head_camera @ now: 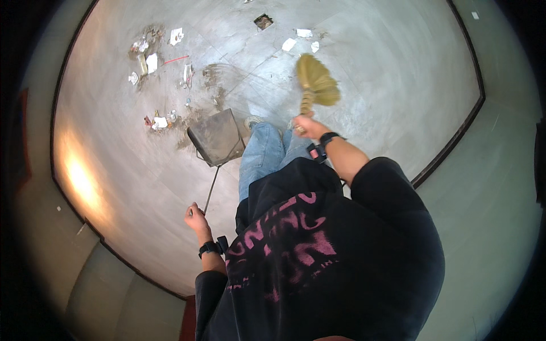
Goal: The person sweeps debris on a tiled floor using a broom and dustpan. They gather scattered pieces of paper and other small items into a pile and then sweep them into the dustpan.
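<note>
My right hand (310, 126) grips the bound handle of a straw hand broom (318, 81), whose bristles fan out away from me and look slightly blurred. Lower left, my left hand (196, 216) is closed around the thin rod of a long-handled dustpan (217, 136). That dustpan lies on the floor beside my left leg, its pan dark and dusty. Around its left edge is brown dirt, with crumpled litter (160, 122) just beyond. Whether the broom touches the floor I cannot tell.
Paper scraps (289, 44) lie beyond the broom, near a square floor opening (263, 21). More litter (152, 62), a red stick (176, 59) and a clear wrapper (187, 76) are scattered at the upper left. Dark skirting (469, 55) edges the floor at both sides, below the walls.
</note>
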The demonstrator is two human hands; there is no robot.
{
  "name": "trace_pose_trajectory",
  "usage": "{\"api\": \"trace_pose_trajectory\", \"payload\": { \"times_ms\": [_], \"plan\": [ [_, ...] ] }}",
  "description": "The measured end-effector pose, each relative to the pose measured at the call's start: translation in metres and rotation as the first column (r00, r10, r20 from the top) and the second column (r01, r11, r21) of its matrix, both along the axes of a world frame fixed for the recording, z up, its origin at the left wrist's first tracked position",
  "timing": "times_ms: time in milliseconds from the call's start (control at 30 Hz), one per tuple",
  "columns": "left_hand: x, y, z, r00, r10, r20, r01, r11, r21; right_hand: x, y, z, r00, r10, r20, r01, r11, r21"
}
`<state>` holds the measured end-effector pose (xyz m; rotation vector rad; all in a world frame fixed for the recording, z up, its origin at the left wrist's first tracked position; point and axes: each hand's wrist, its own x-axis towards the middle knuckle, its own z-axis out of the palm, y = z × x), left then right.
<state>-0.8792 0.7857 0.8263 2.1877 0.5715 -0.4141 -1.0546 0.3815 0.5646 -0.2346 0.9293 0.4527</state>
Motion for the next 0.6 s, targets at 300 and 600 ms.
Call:
{"api": "trace_pose_trajectory", "payload": {
  "times_ms": [300, 600],
  "plan": [
    [0.152, 0.350, -0.031, 0.994, 0.096, -0.058, -0.089, 0.990, 0.110, 0.368, 0.387, 0.092, 0.937, 0.349, -0.015, -0.348, 0.930, -0.116],
    [0.282, 0.508, -0.062, 0.965, 0.217, -0.145, -0.223, 0.975, -0.022, 0.445, 0.459, 0.145, 0.992, 0.080, 0.095, -0.074, 0.995, -0.061]
  ]
}}
